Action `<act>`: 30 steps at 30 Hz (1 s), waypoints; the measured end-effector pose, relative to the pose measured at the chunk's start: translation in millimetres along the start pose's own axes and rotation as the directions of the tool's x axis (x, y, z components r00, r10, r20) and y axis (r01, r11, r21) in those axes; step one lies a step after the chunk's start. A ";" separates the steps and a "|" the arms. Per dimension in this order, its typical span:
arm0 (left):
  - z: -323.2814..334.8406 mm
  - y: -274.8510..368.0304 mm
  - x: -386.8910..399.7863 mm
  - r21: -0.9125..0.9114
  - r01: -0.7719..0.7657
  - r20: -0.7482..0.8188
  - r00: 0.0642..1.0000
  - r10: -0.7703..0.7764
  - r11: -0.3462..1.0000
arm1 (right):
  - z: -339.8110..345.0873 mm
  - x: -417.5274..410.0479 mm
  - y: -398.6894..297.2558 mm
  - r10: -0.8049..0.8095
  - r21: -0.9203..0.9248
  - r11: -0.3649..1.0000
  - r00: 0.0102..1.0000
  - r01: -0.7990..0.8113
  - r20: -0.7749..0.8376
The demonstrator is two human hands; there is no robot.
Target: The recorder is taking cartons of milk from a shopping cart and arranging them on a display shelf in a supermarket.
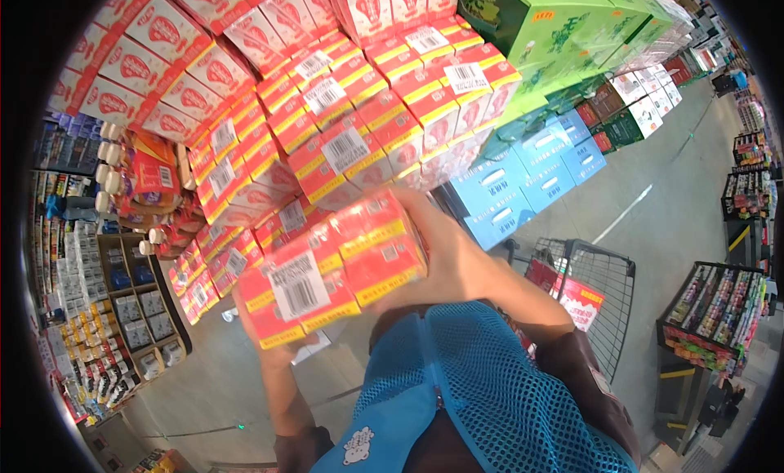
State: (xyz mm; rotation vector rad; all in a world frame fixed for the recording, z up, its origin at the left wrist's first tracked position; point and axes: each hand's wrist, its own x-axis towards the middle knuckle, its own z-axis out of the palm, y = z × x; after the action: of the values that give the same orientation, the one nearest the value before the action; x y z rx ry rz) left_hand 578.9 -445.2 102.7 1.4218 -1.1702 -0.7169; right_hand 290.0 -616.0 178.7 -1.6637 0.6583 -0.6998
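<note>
Between my two hands is a shrink-wrapped multipack of red cartons with yellow bands [334, 262]. A white barcode label [300, 284] is on the face turned up toward me. My left hand [278, 352] grips the pack's lower left end, its fingers partly hidden behind it. At the right end, my right hand [444, 252] wraps around the side and underneath. The pack is tilted and held in front of my chest. Just beyond it rises a stepped stack of matching red-and-white multipacks [349, 148], several of which carry white barcode labels.
Green cartons [560, 38] and light-blue handled boxes [533, 170] stand right of the stack. A wire shopping cart [597, 295] with packages is close to my right side. Bottles with cream caps [113, 167] are at left. Farther right is a display rack [713, 314].
</note>
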 end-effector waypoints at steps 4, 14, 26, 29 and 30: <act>-5.2 21.8 81.6 -0.072 0.165 -0.087 0.981 -0.171 0.984 | -13.1 70.4 6.4 -0.120 -0.052 0.991 0.993 0.120 0.003; 2.8 55.4 253.7 0.058 0.040 0.050 0.998 -0.043 0.998 | -61.5 219.5 5.8 -0.249 -0.250 0.939 0.968 0.235 -0.028; 27.1 33.5 264.4 0.391 -0.048 0.105 0.994 0.007 0.919 | -72.0 172.1 10.4 -0.359 -0.641 0.756 0.903 0.133 -0.235; 37.9 21.5 262.8 0.519 -0.112 0.143 0.989 0.043 0.847 | -72.7 177.0 27.7 -0.151 -0.713 0.701 0.981 0.017 -0.124; 40.8 18.8 264.9 0.535 -0.111 0.117 0.992 0.057 0.837 | -70.9 183.6 38.1 -0.120 -0.762 0.646 0.992 0.047 -0.041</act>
State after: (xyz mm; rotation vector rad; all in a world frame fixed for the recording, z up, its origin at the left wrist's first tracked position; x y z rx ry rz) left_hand 623.8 -703.9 159.9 1.8000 -1.5865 -0.4027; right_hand 357.0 -804.8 171.7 -2.4715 1.0411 -0.5903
